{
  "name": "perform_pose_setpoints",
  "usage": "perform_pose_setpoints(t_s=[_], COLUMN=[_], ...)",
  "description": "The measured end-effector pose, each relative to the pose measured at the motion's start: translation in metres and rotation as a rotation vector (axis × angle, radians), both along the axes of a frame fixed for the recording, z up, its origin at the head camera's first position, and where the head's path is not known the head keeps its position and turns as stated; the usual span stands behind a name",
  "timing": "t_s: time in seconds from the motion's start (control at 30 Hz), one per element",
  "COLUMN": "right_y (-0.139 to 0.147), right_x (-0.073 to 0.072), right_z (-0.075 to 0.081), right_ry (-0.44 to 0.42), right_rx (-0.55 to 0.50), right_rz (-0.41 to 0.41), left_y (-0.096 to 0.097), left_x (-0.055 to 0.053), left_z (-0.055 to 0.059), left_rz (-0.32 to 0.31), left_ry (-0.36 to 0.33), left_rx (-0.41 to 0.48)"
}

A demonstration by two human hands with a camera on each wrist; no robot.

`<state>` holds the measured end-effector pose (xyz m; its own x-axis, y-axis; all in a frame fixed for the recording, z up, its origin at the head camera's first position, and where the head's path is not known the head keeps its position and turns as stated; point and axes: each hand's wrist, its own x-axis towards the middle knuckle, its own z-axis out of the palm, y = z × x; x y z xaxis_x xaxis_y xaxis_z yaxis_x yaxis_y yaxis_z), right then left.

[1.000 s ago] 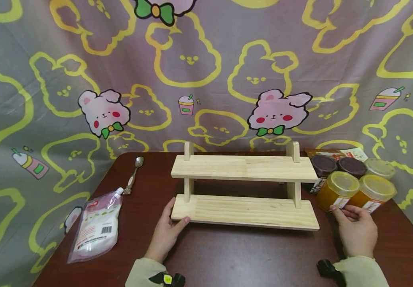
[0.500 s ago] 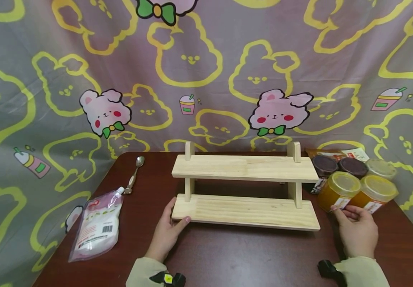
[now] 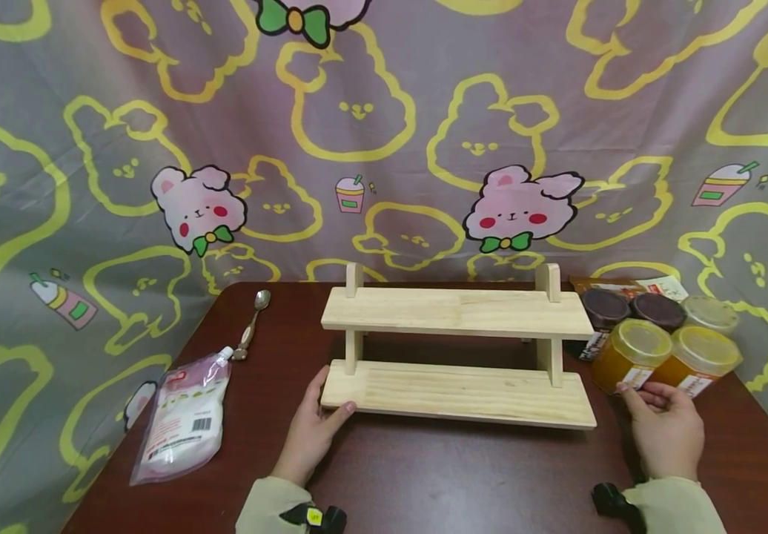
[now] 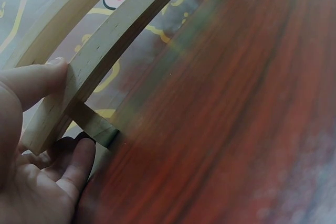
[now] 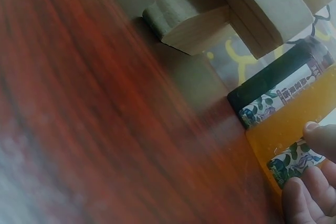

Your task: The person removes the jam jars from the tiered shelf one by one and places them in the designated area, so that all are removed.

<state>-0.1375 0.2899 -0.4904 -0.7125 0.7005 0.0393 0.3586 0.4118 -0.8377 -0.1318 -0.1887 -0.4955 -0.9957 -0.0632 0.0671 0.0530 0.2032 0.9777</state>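
A two-tier wooden display shelf (image 3: 457,389) stands in the middle of the table in the head view. My left hand (image 3: 310,430) holds the left end of its lower board, the thumb on the front edge and the fingers underneath, as the left wrist view shows. To the right, my right hand (image 3: 667,430) rests against a yellow jar (image 3: 631,356) with a clear lid. In the right wrist view the thumb touches the jar near its label, and the curled fingers lie below the thumb, not around the jar. A second yellow jar (image 3: 700,360) stands beside it.
Behind the yellow jars are two dark jars (image 3: 606,308) and a pale-lidded jar (image 3: 711,314), with a brown packet (image 3: 600,283) at the back. On the left lie a spouted pouch (image 3: 184,419) and a spoon (image 3: 252,326). A patterned curtain (image 3: 384,148) hangs behind the table.
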Motion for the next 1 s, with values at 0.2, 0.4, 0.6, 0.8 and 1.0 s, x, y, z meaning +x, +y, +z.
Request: perform_pose_setpoints(t_s=[0.2, 0.4, 0.6, 0.8, 1.0], right_y=[-0.001, -0.002, -0.007, -0.018, -0.031], right_x=[-0.001, -0.003, 0.002, 0.011, 0.023], right_z=[0.001, 0.0, -0.005, -0.002, 0.009], right_ry=[-0.01, 0.016, 0.213, 0.257, 0.212], right_rx=[-0.008, -0.028, -0.183, -0.083, 0.124], right_rz=[0.001, 0.004, -0.065, -0.015, 0.143], left_y=[0.0, 0.0, 0.002, 0.005, 0.003], left_x=[-0.003, -0.005, -0.005, -0.004, -0.001], left_z=[-0.002, -0.003, -0.005, -0.004, 0.005], left_rz=[0.0, 0.006, 0.003, 0.017, 0.061], left_ry=[0.004, 0.004, 0.0, 0.0, 0.013], left_rx=[0.007, 0.003, 0.005, -0.032, -0.289])
